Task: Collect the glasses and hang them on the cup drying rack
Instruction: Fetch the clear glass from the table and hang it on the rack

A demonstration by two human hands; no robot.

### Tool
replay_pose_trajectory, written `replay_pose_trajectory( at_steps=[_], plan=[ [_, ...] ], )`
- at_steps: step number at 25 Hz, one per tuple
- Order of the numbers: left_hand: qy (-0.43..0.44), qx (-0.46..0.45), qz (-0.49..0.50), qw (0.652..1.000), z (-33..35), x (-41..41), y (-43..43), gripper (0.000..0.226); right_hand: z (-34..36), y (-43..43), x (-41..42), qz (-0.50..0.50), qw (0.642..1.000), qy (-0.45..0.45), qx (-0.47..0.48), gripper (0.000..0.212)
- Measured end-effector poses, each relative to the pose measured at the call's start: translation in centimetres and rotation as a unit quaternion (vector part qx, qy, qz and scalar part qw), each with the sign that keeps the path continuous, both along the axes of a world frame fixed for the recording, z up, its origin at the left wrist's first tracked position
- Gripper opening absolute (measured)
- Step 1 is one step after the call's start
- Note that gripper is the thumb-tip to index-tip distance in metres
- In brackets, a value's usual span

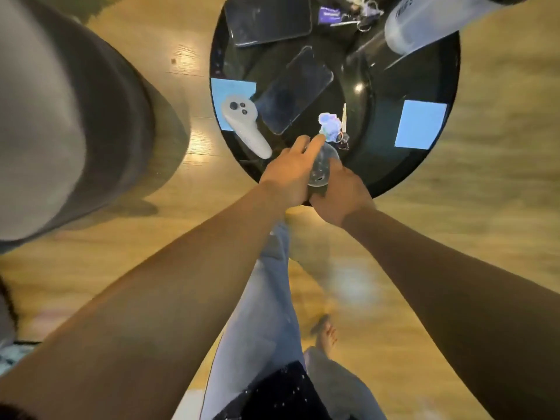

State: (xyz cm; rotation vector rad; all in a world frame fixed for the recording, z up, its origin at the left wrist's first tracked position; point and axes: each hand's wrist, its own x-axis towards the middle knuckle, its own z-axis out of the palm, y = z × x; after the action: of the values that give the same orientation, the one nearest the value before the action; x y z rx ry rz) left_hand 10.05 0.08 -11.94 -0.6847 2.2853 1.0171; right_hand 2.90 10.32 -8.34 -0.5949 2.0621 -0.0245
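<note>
A clear drinking glass [321, 168] is held over the near edge of a round black glass table [424, 165]. My left hand [291, 174] wraps its left side with the fingers curled over the far rim. My right hand [342, 197] grips it from the right and below. The glass lies tilted between both hands and is partly hidden by them. No cup drying rack is in view.
On the table lie a white controller [242, 125], two dark phones [295, 90] [268, 18], a key with a pale blue keychain [331, 125], a frosted bottle [424, 22] and two blue squares. A grey seat [60, 116] stands left on the wooden floor.
</note>
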Motion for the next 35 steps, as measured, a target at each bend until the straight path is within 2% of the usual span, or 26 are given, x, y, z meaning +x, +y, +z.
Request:
replay_pose_trajectory(
  at_steps=[3,6,9,12,14,16,18,19,22,27,29,32,34,35],
  plan=[
    [0.042,0.002,0.01,0.999,1.1,-0.5,-0.4,0.093,1.8,0.5,0.2,-0.07,0.996,-0.011,-0.05,0.068],
    [0.093,0.022,0.088,0.991,5.4,-0.9,-0.5,0.065,6.9,1.3,0.2,-0.195,0.969,0.002,-0.153,0.059],
    [0.16,0.104,0.177,0.966,12.5,-1.9,0.9,0.065,13.9,3.4,-1.3,-0.307,0.923,0.025,-0.23,0.057],
    [0.208,0.182,0.203,0.939,21.8,-3.2,4.0,0.064,21.7,8.1,-3.3,-0.386,0.882,0.045,-0.266,0.049],
    [0.254,0.248,0.197,0.914,28.4,-3.9,6.9,0.067,26.8,12.1,-3.1,-0.476,0.82,0.002,-0.318,0.042],
    [0.31,0.293,0.173,0.888,34.7,-3.6,11.1,0.074,31.1,16.6,-1.6,-0.559,0.728,-0.119,-0.379,0.04],
    [0.346,0.32,0.123,0.873,39.8,-2.7,16.3,0.082,34.8,22.1,0.4,-0.583,0.62,-0.244,-0.465,0.057],
    [0.352,0.331,0.083,0.872,41.8,-2.1,19.1,0.084,36.5,25.0,1.7,-0.58,0.584,-0.259,-0.505,0.063],
    [0.356,0.355,-0.046,0.864,46.0,-0.8,27.6,0.08,40.8,34.3,5.3,-0.592,0.528,-0.199,-0.576,0.059],
    [0.356,0.351,-0.212,0.839,50.4,1.1,42.7,0.083,45.1,50.0,10.6,-0.614,0.486,-0.043,-0.62,0.048],
    [0.337,0.366,-0.254,0.83,51.1,1.1,47.9,0.081,45.9,55.1,12.2,-0.625,0.479,0.001,-0.617,0.049],
    [0.305,0.377,-0.3,0.822,51.1,0.1,54.5,0.072,45.9,60.7,13.5,-0.646,0.447,0.048,-0.617,0.06],
    [0.245,0.407,-0.311,0.823,50.1,-1.6,59.2,0.064,45.3,64.6,13.4,-0.663,0.418,0.087,-0.614,0.062],
    [0.216,0.42,-0.313,0.824,49.5,-2.9,61.4,0.061,44.9,66.6,13.2,-0.669,0.419,0.106,-0.604,0.058]
  ],
)
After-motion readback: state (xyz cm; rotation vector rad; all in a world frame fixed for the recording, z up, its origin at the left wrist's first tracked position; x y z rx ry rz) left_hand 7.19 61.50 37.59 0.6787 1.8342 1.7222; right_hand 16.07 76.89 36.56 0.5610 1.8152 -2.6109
